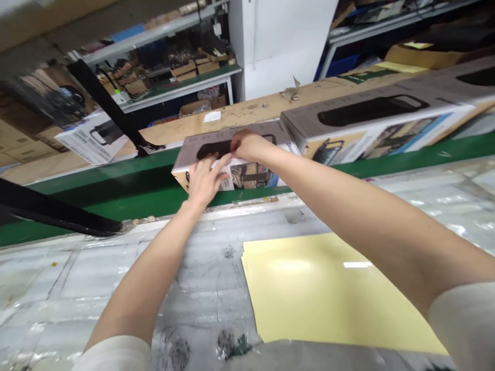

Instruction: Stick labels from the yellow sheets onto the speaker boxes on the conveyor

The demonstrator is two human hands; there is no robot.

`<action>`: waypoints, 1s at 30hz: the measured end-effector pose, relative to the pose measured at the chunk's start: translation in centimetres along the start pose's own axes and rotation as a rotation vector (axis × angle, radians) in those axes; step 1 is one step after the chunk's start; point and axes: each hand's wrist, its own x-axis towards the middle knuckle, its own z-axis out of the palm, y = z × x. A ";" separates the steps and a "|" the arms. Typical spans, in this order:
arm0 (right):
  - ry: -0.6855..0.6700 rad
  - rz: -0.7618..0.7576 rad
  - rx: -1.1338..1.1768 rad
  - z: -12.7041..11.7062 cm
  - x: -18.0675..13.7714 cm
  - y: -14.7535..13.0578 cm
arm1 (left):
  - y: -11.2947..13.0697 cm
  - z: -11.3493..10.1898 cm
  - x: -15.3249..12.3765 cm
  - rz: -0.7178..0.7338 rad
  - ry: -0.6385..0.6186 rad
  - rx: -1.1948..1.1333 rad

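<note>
A printed product box [201,146] with a black item pictured on its top lies on the green conveyor belt [116,190]. My left hand [204,178] rests flat against the box's near edge, fingers stretched out. My right hand [247,145] lies on the box's top with fingers curled over it, gripping the box. Both arms reach forward across the work table.
A longer printed box [371,121] lies on the belt to the right, a smaller white box [93,136] at the far left. Yellow sheets [325,293] lie stacked on the plastic-wrapped table [96,273]. Black bars [50,211] cross at left. Shelves with cartons stand behind.
</note>
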 end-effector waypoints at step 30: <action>-0.035 -0.260 0.109 0.8 -40.4 8.0 | 19.0 3.4 -13.4 0.644 -0.457 -0.099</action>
